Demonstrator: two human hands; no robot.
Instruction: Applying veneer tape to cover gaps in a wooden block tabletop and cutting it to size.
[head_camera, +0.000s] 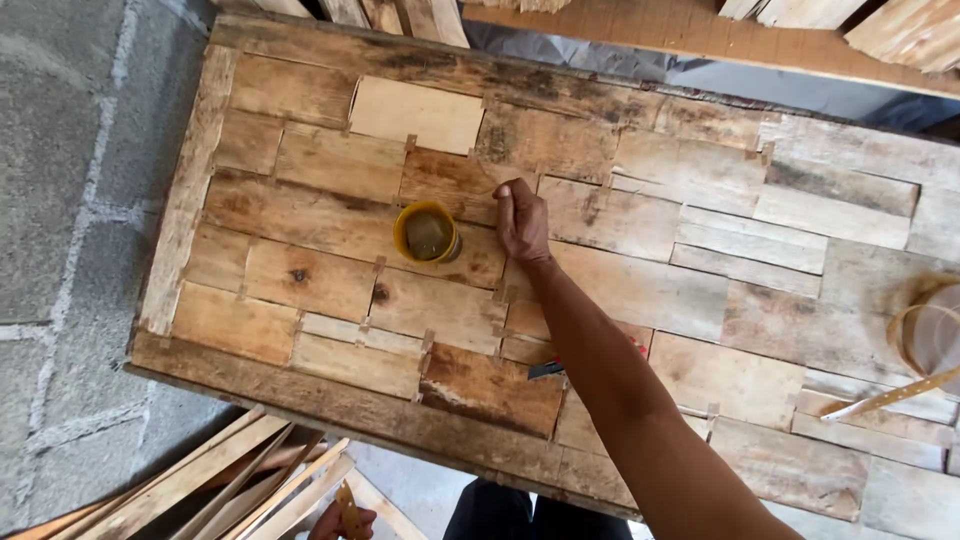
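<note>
My right hand (521, 222) reaches across a panel of patchwork wooden pieces (300, 215) and rests on it in a fist, closed on something thin like a stick that pokes out to the left. Just left of that hand stands a small yellow cup (427, 233) with a murky brownish liquid in it. My left hand (340, 520) is low at the bottom edge, below the panel, and holds a short yellowish wooden strip (349, 508). A pale, fresh piece of wood (415, 113) is set into the panel near its far edge.
A clear round container (928, 335) with a pale stick (893, 398) lying across it sits at the right edge. A small dark tool (545, 370) lies partly under my forearm. Loose wooden slats (215, 488) lean at the bottom left, and planks (700, 30) lie along the top. Grey block paving (60, 200) is on the left.
</note>
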